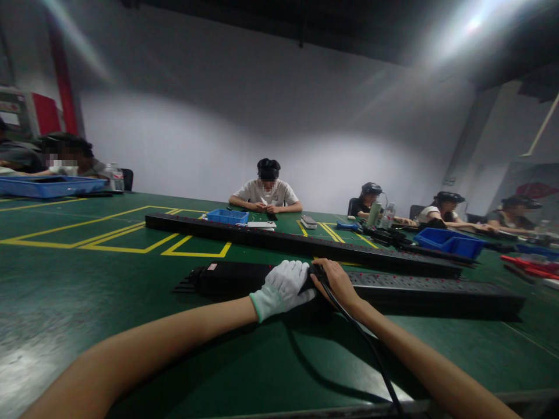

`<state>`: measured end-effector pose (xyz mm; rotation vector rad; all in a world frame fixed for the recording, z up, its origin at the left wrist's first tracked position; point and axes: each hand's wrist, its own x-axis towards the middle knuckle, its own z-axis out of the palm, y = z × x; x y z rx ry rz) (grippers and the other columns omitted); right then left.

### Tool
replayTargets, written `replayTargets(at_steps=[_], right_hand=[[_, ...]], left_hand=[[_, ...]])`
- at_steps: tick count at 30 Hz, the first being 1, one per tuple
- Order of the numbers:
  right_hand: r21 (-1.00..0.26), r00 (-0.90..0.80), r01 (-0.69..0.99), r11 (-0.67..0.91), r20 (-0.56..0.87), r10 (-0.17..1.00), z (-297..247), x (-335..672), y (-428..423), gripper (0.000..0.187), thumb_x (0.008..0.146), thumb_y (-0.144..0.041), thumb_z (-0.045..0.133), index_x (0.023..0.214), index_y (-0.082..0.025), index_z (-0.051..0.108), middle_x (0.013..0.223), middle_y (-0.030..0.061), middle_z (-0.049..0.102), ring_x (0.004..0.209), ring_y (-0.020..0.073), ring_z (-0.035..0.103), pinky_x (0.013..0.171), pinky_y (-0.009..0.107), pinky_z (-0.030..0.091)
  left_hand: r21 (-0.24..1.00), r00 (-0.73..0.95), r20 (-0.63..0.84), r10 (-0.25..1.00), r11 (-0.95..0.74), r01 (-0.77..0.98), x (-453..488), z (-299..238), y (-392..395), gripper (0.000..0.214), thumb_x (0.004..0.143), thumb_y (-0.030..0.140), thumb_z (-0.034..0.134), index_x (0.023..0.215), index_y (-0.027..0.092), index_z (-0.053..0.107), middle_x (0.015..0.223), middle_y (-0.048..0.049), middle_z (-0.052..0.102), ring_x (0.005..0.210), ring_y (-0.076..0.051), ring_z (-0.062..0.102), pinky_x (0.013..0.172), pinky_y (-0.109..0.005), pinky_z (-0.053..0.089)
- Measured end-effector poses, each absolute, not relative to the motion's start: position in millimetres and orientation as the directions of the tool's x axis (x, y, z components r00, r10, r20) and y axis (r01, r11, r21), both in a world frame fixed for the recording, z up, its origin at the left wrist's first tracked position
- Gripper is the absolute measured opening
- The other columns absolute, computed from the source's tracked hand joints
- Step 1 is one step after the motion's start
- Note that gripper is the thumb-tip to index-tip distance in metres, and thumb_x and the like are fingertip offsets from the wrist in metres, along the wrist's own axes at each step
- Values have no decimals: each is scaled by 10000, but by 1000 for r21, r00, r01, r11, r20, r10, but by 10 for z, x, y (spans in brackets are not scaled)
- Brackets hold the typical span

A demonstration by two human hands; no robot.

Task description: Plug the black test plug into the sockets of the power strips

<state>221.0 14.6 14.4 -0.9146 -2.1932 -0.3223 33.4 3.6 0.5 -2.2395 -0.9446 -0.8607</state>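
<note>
A long black power strip [437, 289] lies across the green table in front of me. My left hand [285, 287], in a white glove, rests curled over the top of the strip near its middle. My bare right hand [336, 281] is closed on a black tool with a black cable [371, 349] that runs back past my wrist toward the table's near edge. The tool's tip touches the strip right next to my left fingers. A second long black strip [279, 240] lies parallel behind the first.
Blue trays [227, 216] [449, 241] [48, 186] stand on the green table [87, 291] with its yellow floor-style markings. Several other people sit along the far side and at the left, working. Water bottles [379, 214] and red parts [530, 266] lie at the right.
</note>
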Motion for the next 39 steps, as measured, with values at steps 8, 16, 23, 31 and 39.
replayTargets(at_steps=[8, 16, 23, 31, 39], right_hand=[[-31, -498, 691, 722, 703, 507, 152, 2220, 149, 257, 792, -162, 524, 1045, -198, 493, 969, 72, 610, 904, 227, 574, 842, 386, 454], [-52, -493, 687, 725, 700, 517, 134, 2227, 163, 305, 752, -117, 520, 1045, -196, 488, 965, 70, 606, 906, 230, 570, 845, 388, 449], [-33, -489, 699, 715, 707, 511, 117, 2220, 179, 284, 760, -132, 524, 1033, -200, 488, 948, 66, 606, 891, 232, 574, 840, 388, 450], [-35, -479, 704, 710, 714, 510, 113, 2220, 178, 285, 766, -141, 530, 1040, -205, 486, 950, 63, 607, 891, 231, 573, 839, 386, 452], [-30, -486, 701, 713, 711, 508, 141, 2215, 155, 275, 773, -152, 526, 1040, -208, 491, 957, 65, 613, 891, 232, 577, 837, 387, 458]], left_hand=[[-227, 554, 723, 413, -615, 755, 330, 12, 27, 431, 870, 512, 347, 1033, 150, 514, 859, -98, 580, 821, -244, 556, 694, -371, 439], [-221, 549, 717, 429, -608, 763, 337, 16, 31, 412, 861, 507, 369, 1023, 157, 515, 868, -95, 576, 814, -240, 558, 694, -366, 440], [-214, 547, 720, 427, -613, 760, 340, 12, 32, 417, 867, 504, 361, 1027, 151, 513, 871, -99, 580, 838, -244, 559, 709, -370, 443], [-215, 552, 721, 419, -622, 753, 336, 16, 31, 427, 868, 507, 355, 1044, 150, 509, 869, -103, 584, 844, -249, 562, 710, -374, 446], [-213, 543, 732, 411, -620, 755, 340, 22, 25, 410, 860, 505, 372, 1018, 156, 517, 857, -100, 579, 806, -241, 562, 690, -370, 442]])
